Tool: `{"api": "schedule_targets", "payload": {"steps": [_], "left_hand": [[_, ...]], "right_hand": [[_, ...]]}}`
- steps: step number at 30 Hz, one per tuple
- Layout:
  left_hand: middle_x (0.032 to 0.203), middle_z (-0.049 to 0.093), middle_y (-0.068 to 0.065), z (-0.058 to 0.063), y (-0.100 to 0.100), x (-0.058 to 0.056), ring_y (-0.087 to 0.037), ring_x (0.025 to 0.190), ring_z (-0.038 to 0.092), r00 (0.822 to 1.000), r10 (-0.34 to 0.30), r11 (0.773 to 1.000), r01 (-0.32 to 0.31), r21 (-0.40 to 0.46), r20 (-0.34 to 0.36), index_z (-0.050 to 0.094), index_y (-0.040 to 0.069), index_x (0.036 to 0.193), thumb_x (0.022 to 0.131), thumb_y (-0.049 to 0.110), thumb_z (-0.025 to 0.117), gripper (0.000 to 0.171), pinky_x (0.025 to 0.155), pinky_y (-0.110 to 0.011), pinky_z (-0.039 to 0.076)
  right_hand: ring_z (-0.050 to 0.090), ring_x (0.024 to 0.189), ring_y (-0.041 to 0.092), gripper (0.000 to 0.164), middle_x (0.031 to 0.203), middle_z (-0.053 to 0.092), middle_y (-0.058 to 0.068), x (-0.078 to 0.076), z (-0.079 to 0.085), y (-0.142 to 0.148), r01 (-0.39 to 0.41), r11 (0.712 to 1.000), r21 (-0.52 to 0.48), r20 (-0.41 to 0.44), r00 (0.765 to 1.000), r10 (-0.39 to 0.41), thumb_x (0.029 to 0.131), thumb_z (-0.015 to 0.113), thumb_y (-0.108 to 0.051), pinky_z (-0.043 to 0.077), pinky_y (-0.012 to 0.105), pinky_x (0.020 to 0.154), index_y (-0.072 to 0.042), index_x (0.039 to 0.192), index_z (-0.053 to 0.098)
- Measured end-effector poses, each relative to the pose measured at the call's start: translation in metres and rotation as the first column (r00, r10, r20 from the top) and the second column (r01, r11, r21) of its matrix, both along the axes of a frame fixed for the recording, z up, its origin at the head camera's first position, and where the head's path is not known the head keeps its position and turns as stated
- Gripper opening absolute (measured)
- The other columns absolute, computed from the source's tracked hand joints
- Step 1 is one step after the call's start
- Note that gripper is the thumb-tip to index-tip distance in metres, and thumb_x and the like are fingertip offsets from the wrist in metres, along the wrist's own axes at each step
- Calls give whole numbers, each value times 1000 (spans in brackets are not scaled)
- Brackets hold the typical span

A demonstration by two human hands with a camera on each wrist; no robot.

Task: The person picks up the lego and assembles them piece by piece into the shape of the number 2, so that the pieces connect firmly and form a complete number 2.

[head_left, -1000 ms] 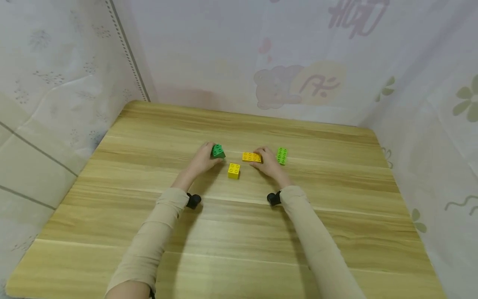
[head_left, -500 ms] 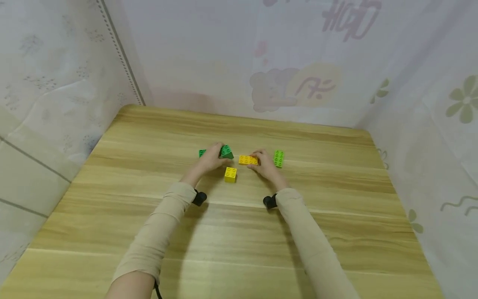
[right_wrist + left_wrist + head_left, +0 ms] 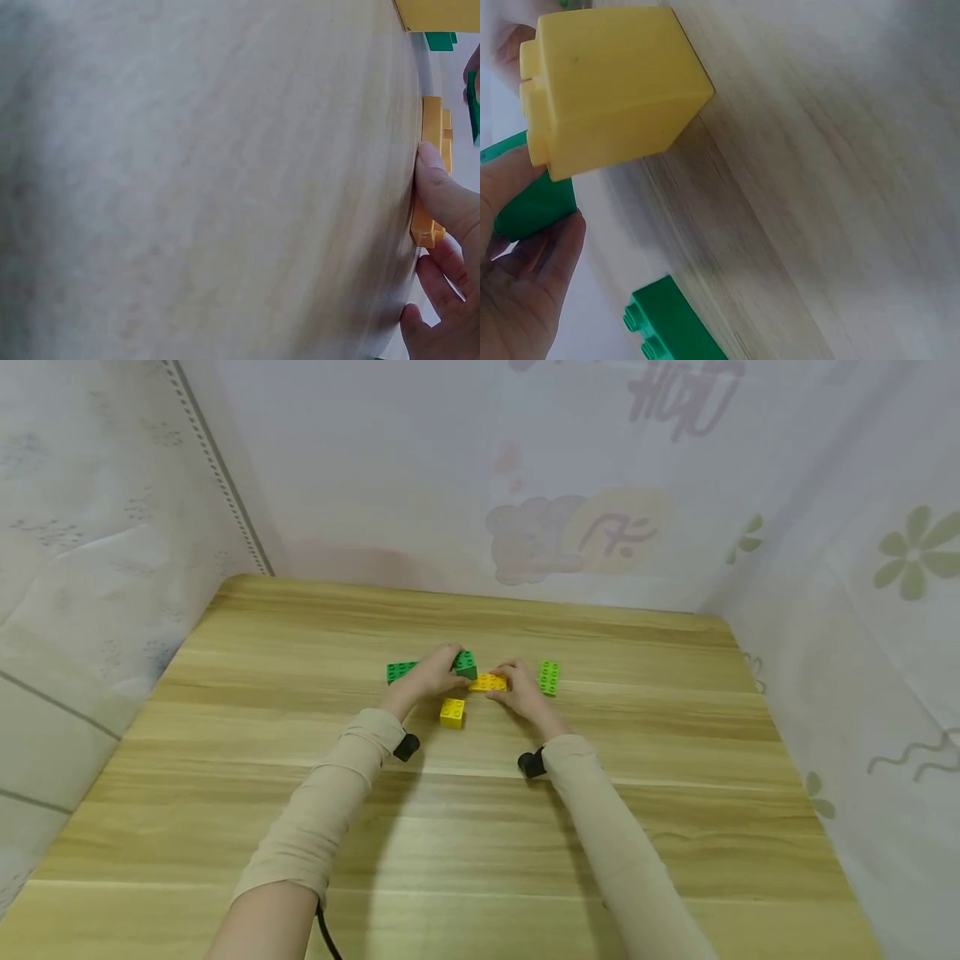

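green brick [image 3: 466, 666], left fingers [image 3: 564, 251] gripping, blurred wall lettering [image 3: 686, 397]

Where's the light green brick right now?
In the head view, the light green brick lies on the wooden table as the rightmost brick, just to the right of the right hand, which holds the yellow-orange brick.

From my head view, the left hand [image 3: 431, 675] hides part of the held green block [image 3: 467, 665] and the right end of the second green block [image 3: 400, 672]; the right hand [image 3: 521, 694] covers one end of the flat orange block [image 3: 489, 682]. On my left wrist view, the yellow block [image 3: 622, 90] masks some of the held green block, and the bottom edge crops the second green block. I lose the cable [image 3: 326, 930] below the head view.
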State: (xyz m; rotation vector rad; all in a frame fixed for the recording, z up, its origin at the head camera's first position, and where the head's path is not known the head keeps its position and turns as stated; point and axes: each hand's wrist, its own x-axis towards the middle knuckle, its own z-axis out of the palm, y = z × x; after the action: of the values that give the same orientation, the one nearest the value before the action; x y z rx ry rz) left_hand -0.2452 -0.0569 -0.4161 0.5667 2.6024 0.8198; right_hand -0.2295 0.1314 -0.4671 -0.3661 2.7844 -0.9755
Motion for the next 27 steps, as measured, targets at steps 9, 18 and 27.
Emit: {"api": "schedule_targets", "payload": {"steps": [9,18,27], "left_hand": [[124,49,-20,0,9,-3,-30,111,51,999,-43,999,44,-23,23,40,-6,129,88,15,61,51,97,-40,44],[121,51,-19,2,15,-7,-28,107,51,996,-78,995,80,-53,41,41,-5,128,85,13,64,52,95,-39,44],[121,52,-18,1,19,-10,-27,106,52,994,-94,993,97,-63,57,43,-4,126,84,13,65,51,95,-39,44]], "right_hand": [[41,123,29,44,130,43,14,-2,-2,1,2,1000,5,20,1000,-2,84,65,-25,33,41,107,-4,121,56],[40,124,29,46,131,43,13,-2,-1,1,10,1000,-8,41,999,-9,83,66,-26,33,40,107,-4,122,56],[40,123,28,45,130,43,10,-3,0,1,26,1000,2,52,998,-26,83,66,-26,33,40,107,-6,122,56]]}}
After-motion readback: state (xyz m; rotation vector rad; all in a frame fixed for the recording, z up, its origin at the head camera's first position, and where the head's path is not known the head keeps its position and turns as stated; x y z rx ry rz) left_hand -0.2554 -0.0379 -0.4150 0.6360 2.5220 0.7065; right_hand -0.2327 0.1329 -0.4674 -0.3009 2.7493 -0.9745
